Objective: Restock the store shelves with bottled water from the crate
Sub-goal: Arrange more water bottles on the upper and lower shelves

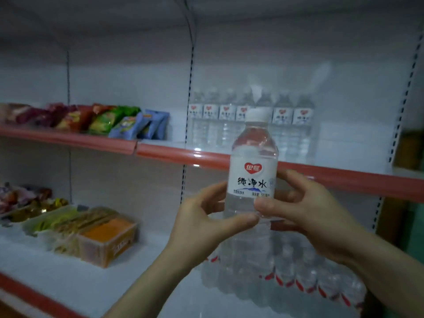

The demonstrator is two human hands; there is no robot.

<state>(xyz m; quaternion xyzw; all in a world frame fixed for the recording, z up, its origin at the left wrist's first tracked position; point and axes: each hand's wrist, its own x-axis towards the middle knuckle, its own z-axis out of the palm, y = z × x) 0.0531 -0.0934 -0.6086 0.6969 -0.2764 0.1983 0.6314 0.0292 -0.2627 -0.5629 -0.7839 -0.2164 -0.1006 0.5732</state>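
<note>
Plainly a shop: white metal shelves [114, 283] with red front edges [344, 177] and slotted uprights [190, 92], stocked in rows with identical labelled water bottles [283, 125], bright snack packets [103, 120] at the upper shelf's left end, tubs [107, 239] of goods below.

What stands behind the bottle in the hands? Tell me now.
A row of water bottles stands on the upper shelf behind the held bottle. It covers part of the row's middle; whether more stand behind them cannot be seen.

held bottle [252, 171]: lower body covered by left hand [202, 216] and right hand [309, 207]; fine print unreadable
back row bottles [226, 125]: blurred, one behind held bottle
wrapped pack [305, 267]: blurred, top hidden by hands
snack bags [13, 113]: cut off at shelf's left end
</note>
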